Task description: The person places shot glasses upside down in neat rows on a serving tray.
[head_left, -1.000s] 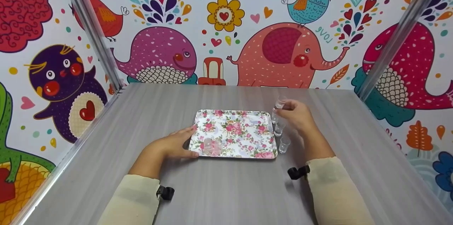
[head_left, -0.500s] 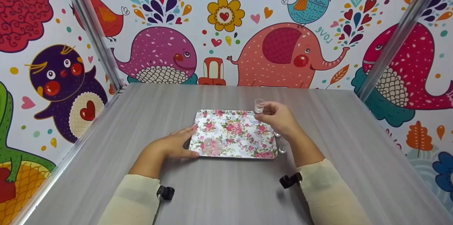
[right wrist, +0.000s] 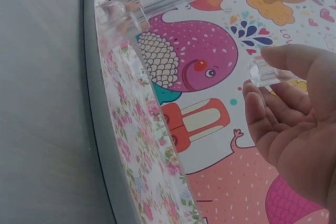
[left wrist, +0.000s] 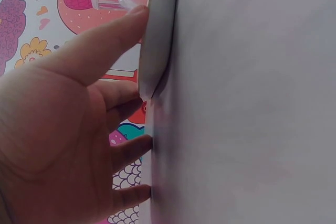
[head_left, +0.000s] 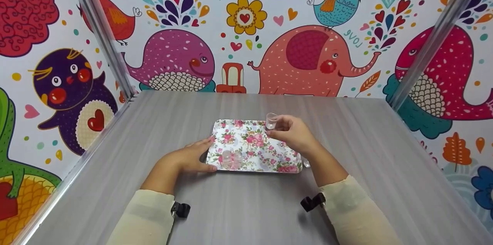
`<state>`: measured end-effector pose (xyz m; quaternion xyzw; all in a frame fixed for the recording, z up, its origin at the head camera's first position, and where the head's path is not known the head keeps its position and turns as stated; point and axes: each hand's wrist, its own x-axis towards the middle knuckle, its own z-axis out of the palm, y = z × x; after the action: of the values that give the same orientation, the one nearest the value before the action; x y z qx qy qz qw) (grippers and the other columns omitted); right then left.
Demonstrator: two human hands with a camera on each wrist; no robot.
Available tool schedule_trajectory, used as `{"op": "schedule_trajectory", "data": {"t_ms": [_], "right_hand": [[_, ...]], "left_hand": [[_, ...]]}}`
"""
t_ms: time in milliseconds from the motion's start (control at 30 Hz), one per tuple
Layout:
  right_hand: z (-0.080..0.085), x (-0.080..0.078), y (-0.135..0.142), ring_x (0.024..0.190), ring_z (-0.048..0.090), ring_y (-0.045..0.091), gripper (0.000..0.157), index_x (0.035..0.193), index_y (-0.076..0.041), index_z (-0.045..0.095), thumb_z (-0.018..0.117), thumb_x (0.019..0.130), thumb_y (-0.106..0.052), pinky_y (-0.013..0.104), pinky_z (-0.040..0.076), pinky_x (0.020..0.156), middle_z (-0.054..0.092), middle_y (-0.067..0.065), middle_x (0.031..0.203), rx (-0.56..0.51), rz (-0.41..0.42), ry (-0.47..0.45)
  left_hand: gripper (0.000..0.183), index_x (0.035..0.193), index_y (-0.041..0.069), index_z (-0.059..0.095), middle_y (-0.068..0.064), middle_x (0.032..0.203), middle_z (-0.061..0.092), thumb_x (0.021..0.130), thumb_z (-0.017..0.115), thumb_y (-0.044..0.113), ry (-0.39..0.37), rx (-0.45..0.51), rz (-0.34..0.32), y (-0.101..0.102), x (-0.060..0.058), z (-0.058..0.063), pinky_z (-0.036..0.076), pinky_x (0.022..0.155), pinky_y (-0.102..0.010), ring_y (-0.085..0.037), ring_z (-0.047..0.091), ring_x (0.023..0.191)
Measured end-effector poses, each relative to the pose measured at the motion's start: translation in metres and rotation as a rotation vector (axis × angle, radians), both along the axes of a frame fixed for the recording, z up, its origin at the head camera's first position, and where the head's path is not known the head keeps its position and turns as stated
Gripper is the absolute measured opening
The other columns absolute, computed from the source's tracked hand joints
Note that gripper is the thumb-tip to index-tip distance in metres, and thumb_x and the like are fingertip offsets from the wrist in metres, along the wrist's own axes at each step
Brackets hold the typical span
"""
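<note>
As we take the tray's centre for the dial, with twelve at its far side as the head view shows it, we list the following.

Tray [head_left: 254,146], one: rectangular, rounded corners, white with pink roses and green leaves, lying flat near the middle of the grey worktop [head_left: 246,206].

Left hand [head_left: 192,155], at nine to eight o'clock: extended, curled round nothing, thumb touching the tray's rim towards eight. By the left wrist view, we note the other fingers spread, the lower ones with tips against the worktop.

Right hand [head_left: 292,132], at two o'clock: gripping a clear cup [head_left: 271,121] between thumb and fingers. We record this cup as small, transparent and roughly upright, at one o'clock, raised over the tray and apart from it, as the right wrist view confirms.

Standing cups [head_left: 227,159], two: clear, close together on the tray at eight o'clock; we cannot tell whether they touch.

Further clear piece [head_left: 306,163], on the worktop just outside the tray at four o'clock: partly hidden by the right hand, so that we see only a portion of it.

Sleeves [head_left: 142,218], cream, one per arm, with a black wrist device [head_left: 181,209] at each cuff.

Surround: printed panels, on which we count a coral elephant [head_left: 304,60] towards one o'clock and a purple whale [head_left: 175,56] towards eleven; metal posts [head_left: 102,33] at the corners.
</note>
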<state>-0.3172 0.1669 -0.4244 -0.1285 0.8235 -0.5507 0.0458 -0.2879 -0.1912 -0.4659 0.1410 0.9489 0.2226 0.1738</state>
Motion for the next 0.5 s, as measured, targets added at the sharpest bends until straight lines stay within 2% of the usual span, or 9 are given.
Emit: {"op": "schedule_trajectory", "data": {"t_ms": [133,400,500], "right_hand": [[0.0008,0.0013,-0.0029,0.097,0.073,0.021,0.036,0.123,-0.009,0.076,0.087,0.090,-0.020,0.030,0.064,0.086,0.077,0.009,0.106,-0.019,0.036,0.006],[-0.0014,0.0036,-0.0079,0.087,0.064,0.018,0.033,0.123,-0.014,0.080,0.086,0.092,-0.023,0.026,0.059,0.077,0.075,0.004,0.098,-0.014,0.089,0.039],[-0.0027,0.0053,-0.0098,0.092,0.067,0.021,0.036,0.126,-0.013,0.079,0.084,0.094,-0.030,0.028,0.061,0.081,0.077,0.005,0.103,-0.012,0.105,0.045]], "left_hand": [[0.106,0.172,0.016,0.025,-0.003,0.182,0.020,0.091,0.082,0.055,0.002,-0.003,-0.002,0.0001,-0.0002,-0.0002,0.021,0.133,-0.066,-0.041,0.018,0.167],[0.107,0.172,0.014,0.025,-0.007,0.181,0.021,0.091,0.082,0.054,0.014,0.000,-0.019,-0.0014,-0.0010,-0.0012,0.021,0.133,-0.065,-0.042,0.019,0.167],[0.107,0.172,0.014,0.024,-0.008,0.181,0.021,0.091,0.082,0.054,0.016,0.000,-0.023,-0.0019,-0.0016,-0.0019,0.021,0.133,-0.065,-0.043,0.019,0.167]]}}
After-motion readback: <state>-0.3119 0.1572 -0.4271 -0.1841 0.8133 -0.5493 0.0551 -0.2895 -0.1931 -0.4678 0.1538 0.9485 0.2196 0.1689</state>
